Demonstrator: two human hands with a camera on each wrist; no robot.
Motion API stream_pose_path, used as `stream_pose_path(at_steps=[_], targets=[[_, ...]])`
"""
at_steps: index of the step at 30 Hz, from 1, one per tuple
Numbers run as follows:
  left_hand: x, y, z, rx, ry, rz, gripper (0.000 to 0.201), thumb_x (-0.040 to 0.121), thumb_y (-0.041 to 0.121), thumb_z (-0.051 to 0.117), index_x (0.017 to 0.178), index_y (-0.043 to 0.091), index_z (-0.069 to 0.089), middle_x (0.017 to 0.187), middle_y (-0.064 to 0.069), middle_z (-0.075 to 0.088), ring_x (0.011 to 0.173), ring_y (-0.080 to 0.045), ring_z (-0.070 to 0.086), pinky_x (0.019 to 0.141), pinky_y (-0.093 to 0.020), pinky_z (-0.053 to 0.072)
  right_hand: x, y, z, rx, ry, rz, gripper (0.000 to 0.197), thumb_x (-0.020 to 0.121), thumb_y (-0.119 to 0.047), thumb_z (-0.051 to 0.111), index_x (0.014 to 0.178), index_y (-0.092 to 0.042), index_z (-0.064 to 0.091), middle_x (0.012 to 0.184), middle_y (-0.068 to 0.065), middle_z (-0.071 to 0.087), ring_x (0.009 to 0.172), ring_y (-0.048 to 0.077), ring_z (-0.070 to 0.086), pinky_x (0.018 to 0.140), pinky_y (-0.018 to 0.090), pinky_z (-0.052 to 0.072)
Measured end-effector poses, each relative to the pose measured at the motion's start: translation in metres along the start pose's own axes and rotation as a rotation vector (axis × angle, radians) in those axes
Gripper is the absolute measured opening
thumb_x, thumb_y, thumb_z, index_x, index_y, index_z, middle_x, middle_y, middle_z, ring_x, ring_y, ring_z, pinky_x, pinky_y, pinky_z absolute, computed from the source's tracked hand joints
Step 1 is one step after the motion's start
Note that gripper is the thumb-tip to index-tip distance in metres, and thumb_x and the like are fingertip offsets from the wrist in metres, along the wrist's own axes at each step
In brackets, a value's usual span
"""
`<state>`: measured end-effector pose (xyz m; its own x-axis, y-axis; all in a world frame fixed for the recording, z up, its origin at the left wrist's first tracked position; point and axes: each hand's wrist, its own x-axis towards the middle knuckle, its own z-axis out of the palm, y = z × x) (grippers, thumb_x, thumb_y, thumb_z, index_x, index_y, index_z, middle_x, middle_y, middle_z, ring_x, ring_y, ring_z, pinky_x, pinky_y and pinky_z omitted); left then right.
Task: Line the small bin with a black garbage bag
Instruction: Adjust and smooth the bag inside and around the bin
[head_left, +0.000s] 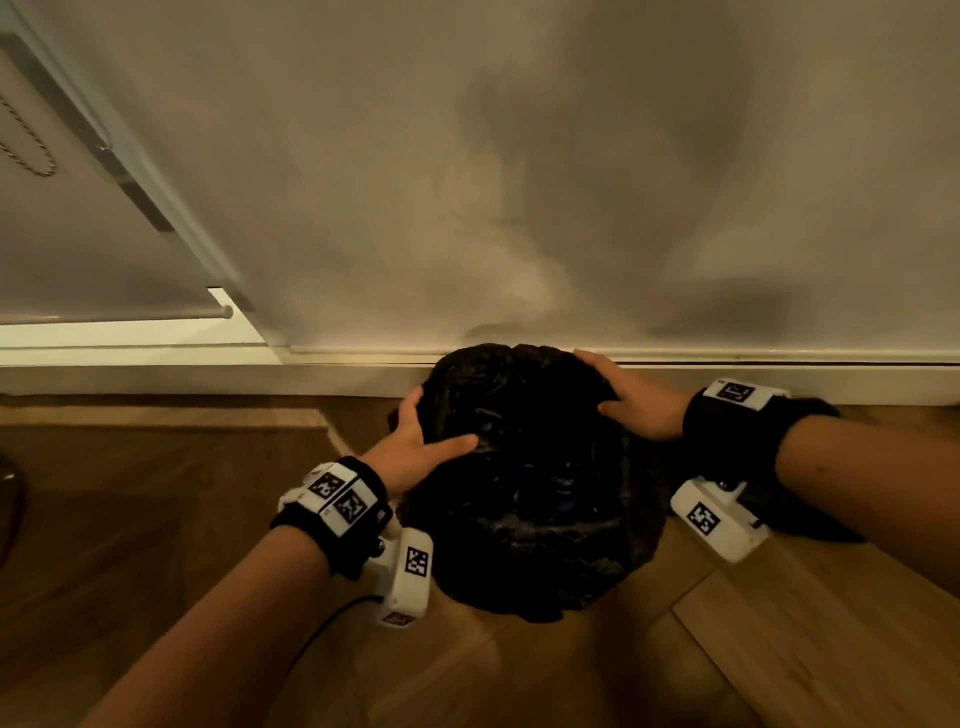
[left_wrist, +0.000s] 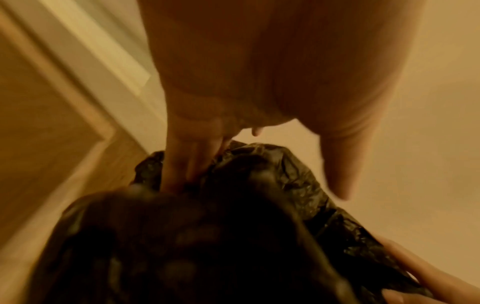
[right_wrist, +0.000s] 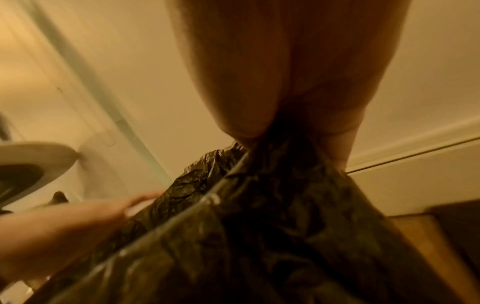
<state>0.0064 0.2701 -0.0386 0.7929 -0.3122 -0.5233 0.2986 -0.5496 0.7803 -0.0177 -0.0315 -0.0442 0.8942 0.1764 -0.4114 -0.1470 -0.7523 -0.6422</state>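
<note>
A crinkled black garbage bag (head_left: 530, 493) is draped over the small bin, which stands on the floor against the wall; the bin itself is hidden under the plastic. My left hand (head_left: 415, 441) grips the bag at the bin's left rim, with the thumb lying across the top and the fingers (left_wrist: 187, 160) down the outside. My right hand (head_left: 628, 400) holds the bag at the far right rim, thumb on top. In the right wrist view the right hand (right_wrist: 293, 144) pinches the bag (right_wrist: 259, 226) over a ridge. The bag (left_wrist: 207, 236) fills the lower part of the left wrist view.
A white skirting board (head_left: 779, 371) and a plain wall stand right behind the bin. A pale blind with a bottom rail (head_left: 104, 312) is at the left. Wood floor (head_left: 519, 675) stretches toward me, with a dark cable (head_left: 332, 618) on it. A white rounded fixture (right_wrist: 33, 156) sits at the left.
</note>
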Motion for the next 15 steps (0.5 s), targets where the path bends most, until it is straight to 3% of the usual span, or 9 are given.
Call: stream_pose_path(at_steps=[3, 6, 9, 10, 12, 14, 15], targets=[[0.016, -0.011, 0.006, 0.162, -0.065, -0.004, 0.07, 0.088, 0.015, 0.061, 0.146, 0.024, 0.023, 0.141, -0.007, 0.047, 0.123, -0.028, 0.05, 0.105, -0.047, 0.042, -0.003, 0.005, 0.005, 0.066, 0.013, 0.013, 0.07, 0.092, 0.006, 0.045, 0.151, -0.015, 0.013, 0.144, 0.009, 0.039, 0.132, 0.022, 0.042, 0.103, 0.027, 0.039], [0.015, -0.012, 0.007, 0.238, -0.133, 0.019, 0.058, 0.088, 0.006, 0.054, 0.141, 0.023, 0.034, 0.136, -0.007, 0.051, 0.122, -0.025, 0.05, 0.106, -0.046, 0.04, -0.013, 0.011, 0.009, 0.088, -0.038, 0.08, 0.066, 0.092, -0.004, 0.05, 0.146, -0.024, 0.018, 0.133, 0.011, 0.05, 0.118, 0.029, 0.055, 0.098, 0.041, 0.049], [-0.003, -0.01, 0.003, 0.05, -0.149, 0.027, 0.049, 0.091, 0.007, 0.056, 0.134, 0.027, 0.042, 0.128, 0.0, 0.057, 0.113, -0.016, 0.057, 0.098, -0.039, 0.048, -0.033, 0.013, 0.011, 0.276, -0.086, 0.17, 0.058, 0.095, -0.022, 0.054, 0.144, -0.03, 0.023, 0.13, 0.005, 0.052, 0.113, 0.024, 0.057, 0.071, 0.03, 0.058], [-0.012, -0.012, -0.001, -0.026, -0.115, 0.023, 0.048, 0.092, 0.011, 0.057, 0.134, 0.029, 0.041, 0.125, 0.004, 0.057, 0.109, -0.012, 0.058, 0.089, -0.033, 0.051, -0.041, 0.014, 0.01, 0.362, -0.062, 0.221, 0.058, 0.095, -0.033, 0.055, 0.143, -0.033, 0.023, 0.129, 0.0, 0.05, 0.114, 0.024, 0.056, 0.067, 0.033, 0.058], [-0.034, -0.02, -0.013, -0.097, 0.036, 0.0, 0.042, 0.093, 0.025, 0.055, 0.133, 0.032, 0.043, 0.123, 0.004, 0.058, 0.106, -0.014, 0.06, 0.077, -0.027, 0.049, -0.055, 0.022, 0.009, 0.529, 0.02, 0.332, 0.061, 0.089, -0.056, 0.051, 0.142, -0.039, 0.026, 0.129, -0.004, 0.047, 0.113, 0.029, 0.055, 0.075, 0.047, 0.057], [-0.057, -0.039, -0.027, -0.223, 0.155, -0.107, 0.033, 0.094, 0.037, 0.05, 0.126, 0.027, 0.052, 0.122, -0.004, 0.062, 0.104, -0.024, 0.064, 0.08, -0.033, 0.052, -0.063, 0.035, 0.009, 0.699, 0.043, 0.482, 0.065, 0.086, -0.066, 0.044, 0.143, -0.038, 0.028, 0.129, 0.003, 0.046, 0.105, 0.035, 0.056, 0.087, 0.056, 0.05], [-0.065, -0.053, -0.03, -0.297, 0.151, -0.199, 0.036, 0.094, 0.043, 0.047, 0.122, 0.023, 0.056, 0.12, -0.009, 0.065, 0.102, -0.028, 0.065, 0.084, -0.04, 0.053, -0.066, 0.041, 0.009, 0.785, 0.006, 0.56, 0.069, 0.086, -0.068, 0.041, 0.145, -0.035, 0.027, 0.128, 0.009, 0.046, 0.103, 0.037, 0.055, 0.092, 0.058, 0.045]])
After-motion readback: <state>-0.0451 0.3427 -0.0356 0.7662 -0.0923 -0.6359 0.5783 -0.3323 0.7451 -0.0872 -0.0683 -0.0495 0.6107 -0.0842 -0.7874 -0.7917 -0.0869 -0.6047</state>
